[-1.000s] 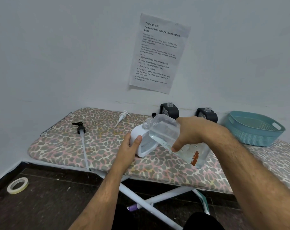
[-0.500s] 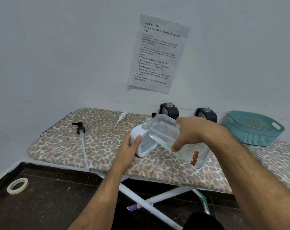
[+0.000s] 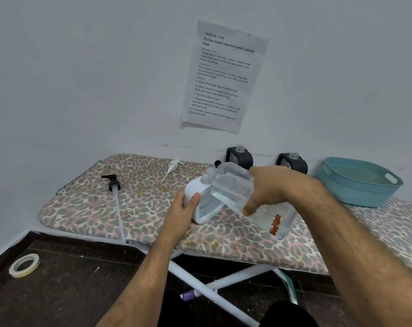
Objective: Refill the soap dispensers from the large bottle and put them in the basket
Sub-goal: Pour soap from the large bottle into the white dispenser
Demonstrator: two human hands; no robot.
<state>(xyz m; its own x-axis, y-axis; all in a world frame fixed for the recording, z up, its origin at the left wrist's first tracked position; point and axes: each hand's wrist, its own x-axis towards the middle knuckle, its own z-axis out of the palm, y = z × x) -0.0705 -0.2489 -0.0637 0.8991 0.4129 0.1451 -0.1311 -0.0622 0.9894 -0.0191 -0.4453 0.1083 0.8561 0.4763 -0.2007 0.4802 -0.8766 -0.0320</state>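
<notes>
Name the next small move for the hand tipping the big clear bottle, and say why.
Probably hold the tilt. The right hand has the large clear bottle tipped, its mouth at the open neck of the white dispenser steadied by the left hand; the dispenser's fill level cannot be read.

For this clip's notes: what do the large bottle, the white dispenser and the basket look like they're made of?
Large bottle: clear, glossy plastic, probably; the liquid shows through its walls.
White dispenser: opaque white shell, smooth and matte, likely plastic, around a clear neck.
Basket: teal moulded plastic, it seems; ribbed, weave-like walls, perforated bottom, cut-out handle. No wicker fibres visible.
</notes>
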